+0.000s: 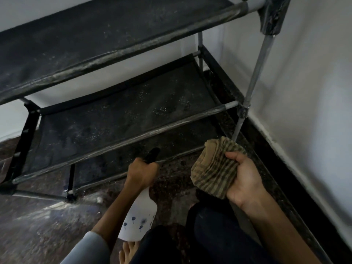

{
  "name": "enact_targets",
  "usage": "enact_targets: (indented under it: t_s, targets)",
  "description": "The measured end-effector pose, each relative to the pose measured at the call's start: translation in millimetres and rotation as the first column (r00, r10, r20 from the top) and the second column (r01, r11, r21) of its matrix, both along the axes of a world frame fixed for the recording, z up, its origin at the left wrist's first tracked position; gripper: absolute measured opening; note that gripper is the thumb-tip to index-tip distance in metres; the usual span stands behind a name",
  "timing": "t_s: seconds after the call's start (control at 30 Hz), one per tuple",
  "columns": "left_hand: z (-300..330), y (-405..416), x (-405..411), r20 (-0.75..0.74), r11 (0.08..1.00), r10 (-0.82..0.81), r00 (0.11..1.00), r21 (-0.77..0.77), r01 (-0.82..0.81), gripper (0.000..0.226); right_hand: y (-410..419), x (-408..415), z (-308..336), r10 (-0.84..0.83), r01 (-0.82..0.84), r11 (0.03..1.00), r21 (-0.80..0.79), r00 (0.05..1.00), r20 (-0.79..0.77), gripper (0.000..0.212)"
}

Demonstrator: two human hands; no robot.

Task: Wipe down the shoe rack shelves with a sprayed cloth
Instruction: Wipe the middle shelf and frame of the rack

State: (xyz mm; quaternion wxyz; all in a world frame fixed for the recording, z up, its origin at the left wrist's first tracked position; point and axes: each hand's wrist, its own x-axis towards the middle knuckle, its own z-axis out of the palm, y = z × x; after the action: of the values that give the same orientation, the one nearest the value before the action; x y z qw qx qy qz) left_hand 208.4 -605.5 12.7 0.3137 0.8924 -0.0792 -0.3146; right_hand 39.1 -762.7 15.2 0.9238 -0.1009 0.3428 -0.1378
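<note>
A shoe rack with dusty black fabric shelves fills the upper view: a top shelf (106, 35), a middle shelf (122, 115) and a low shelf (122, 159) near the floor. My left hand (142, 173) grips the neck of a white spray bottle (140, 220) with small blue marks; its black nozzle (152, 154) points at the low shelf. My right hand (242, 178) holds a folded brown striped cloth (215, 166) just right of the bottle, in front of the rack's right front leg (253, 82).
A white wall (308, 82) with a black skirting (297, 168) runs close along the right. The floor (47, 225) is dark speckled stone. My knees in dark trousers (213, 235) and a bare foot (127, 252) sit at the bottom of the view.
</note>
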Motion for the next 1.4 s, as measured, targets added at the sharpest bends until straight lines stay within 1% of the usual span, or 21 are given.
enact_targets:
  t_s: [0.1, 0.17, 0.23, 0.4, 0.53, 0.6, 0.7, 0.77, 0.9, 1.0, 1.07, 1.23, 1.37, 1.4]
  targets:
    - [2.7, -8.2, -3.1, -0.028, 0.997, -0.078, 0.997, 0.020, 0.078, 0.010, -2.3, 0.2, 0.2, -0.008, 0.008, 1.000, -0.004, 1.000, 0.026, 0.046]
    - [6.6, -15.3, -7.1, -0.075, 0.985, -0.166, 0.983, 0.029, 0.169, 0.018, -2.9, 0.4, 1.3, -0.006, 0.007, 1.000, -0.010, 0.999, 0.037, 0.040]
    - [6.4, -22.9, -9.7, -0.095, 0.975, -0.216, 0.972, 0.036, 0.220, 0.017, -4.2, 0.0, 0.6, -0.008, 0.009, 1.000, -0.013, 0.999, 0.042, 0.039]
    - [2.0, -40.1, -12.0, 0.013, 0.988, -0.153, 0.988, 0.037, 0.152, 0.011, -8.3, -2.5, -3.3, -0.022, 0.022, 1.000, -0.003, 0.999, 0.050, 0.039]
    - [2.7, -52.2, -19.9, 0.060, 0.971, -0.239, 0.969, 0.014, 0.238, 0.014, -11.7, -5.5, -6.3, -0.027, 0.028, 0.999, -0.015, 0.999, 0.045, 0.040]
    - [4.3, -57.3, -23.0, 0.055, 0.959, -0.282, 0.958, 0.023, 0.281, 0.018, -13.1, -6.8, -7.4, -0.030, 0.031, 0.999, -0.013, 0.999, 0.039, 0.039]
    - [7.5, -63.1, -26.5, -0.010, 0.949, -0.316, 0.949, 0.021, 0.316, 0.026, -14.4, -7.7, -9.4, -0.028, 0.028, 0.999, -0.021, 0.999, 0.017, 0.042]
    - [7.5, -64.8, -28.4, -0.025, 0.953, -0.302, 0.953, 0.001, 0.302, 0.027, -14.9, -7.4, -9.2, -0.027, 0.027, 0.999, -0.026, 1.000, 0.015, 0.043]
    - [4.4, -63.8, -32.1, 0.006, 0.963, -0.267, 0.964, -0.037, 0.267, 0.017, -14.8, -6.5, -6.2, -0.032, 0.032, 0.999, -0.022, 0.999, 0.004, 0.038]
    - [1.6, -60.7, -30.0, 0.020, 0.970, -0.240, 0.971, -0.038, 0.241, 0.014, -16.1, -6.2, -6.6, -0.035, 0.035, 0.999, -0.016, 0.999, -0.009, 0.046]
    - [1.4, -56.8, -25.4, 0.017, 0.974, -0.227, 0.974, -0.027, 0.227, 0.016, -15.6, -5.3, -5.0, -0.031, 0.031, 0.999, -0.014, 0.999, -0.007, 0.047]
    - [3.7, -38.6, -10.8, -0.045, 0.987, -0.156, 0.987, -0.035, 0.155, 0.026, -14.1, -4.5, -5.4, -0.033, 0.033, 0.999, -0.015, 0.999, -0.008, 0.046]
    - [-0.2, -24.9, -1.0, -0.012, 0.994, -0.112, 0.994, 0.016, 0.112, 0.012, -10.2, -3.2, -6.1, -0.048, 0.048, 0.999, 0.015, 0.999, -0.015, 0.044]
    - [-1.8, -22.2, 1.1, -0.014, 0.996, -0.091, 0.996, 0.008, 0.091, 0.009, -8.8, -2.6, -6.1, -0.050, 0.050, 0.998, 0.022, 0.999, -0.014, 0.043]
